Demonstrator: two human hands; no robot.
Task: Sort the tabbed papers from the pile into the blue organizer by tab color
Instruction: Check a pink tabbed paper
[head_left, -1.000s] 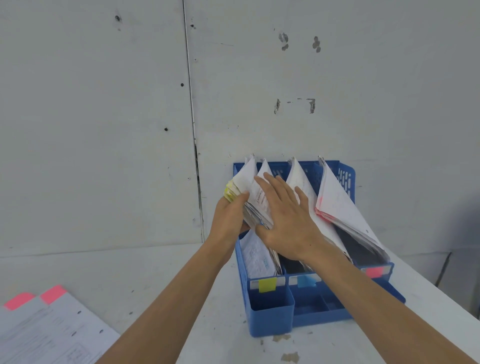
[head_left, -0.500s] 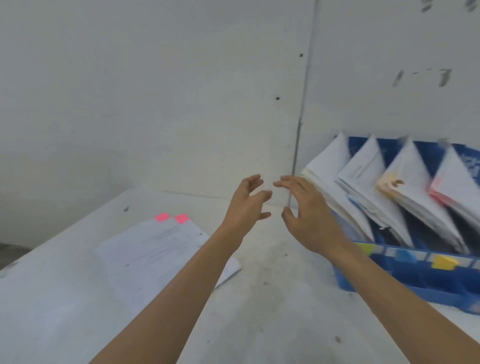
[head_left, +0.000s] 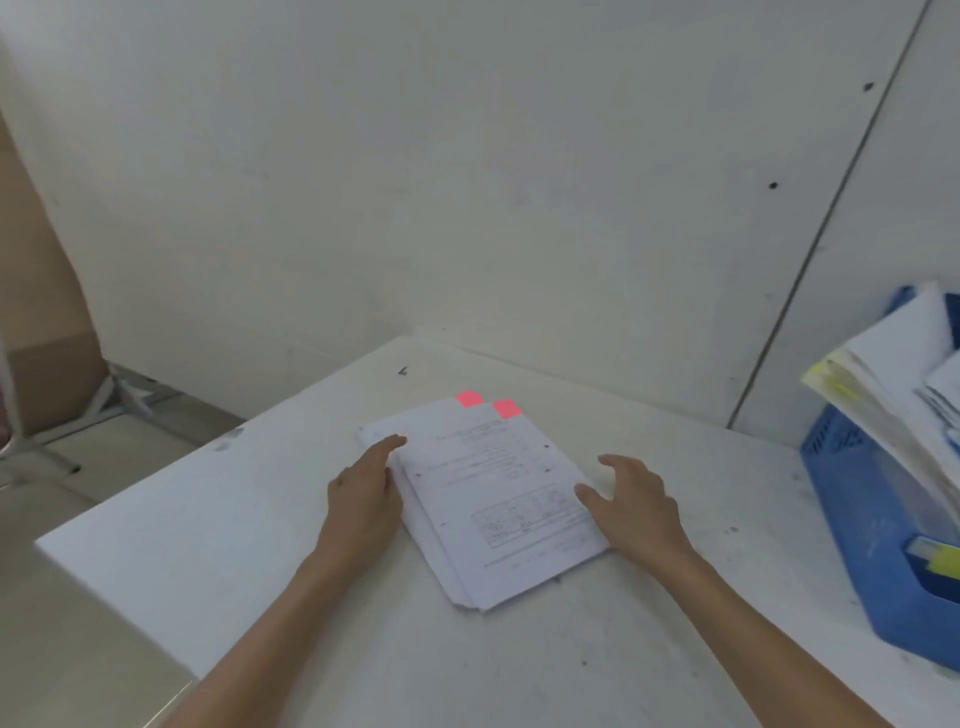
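Observation:
A small pile of printed papers lies on the white table, with two pink tabs sticking out of its far edge. My left hand rests flat against the pile's left edge, fingers straight. At the pile's right edge my right hand is spread, its thumb touching the paper. The blue organizer stands at the right of the view, partly cut off. Sheaves of paper with yellow tabs lean out of it.
The white table ends in a corner at the left, with floor and a metal frame beyond. A white wall stands right behind the table. A yellow label marks the organizer's near compartment.
Both hands left the papers in the organizer, swung left and came down on either side of the pile. The view turned left with them.

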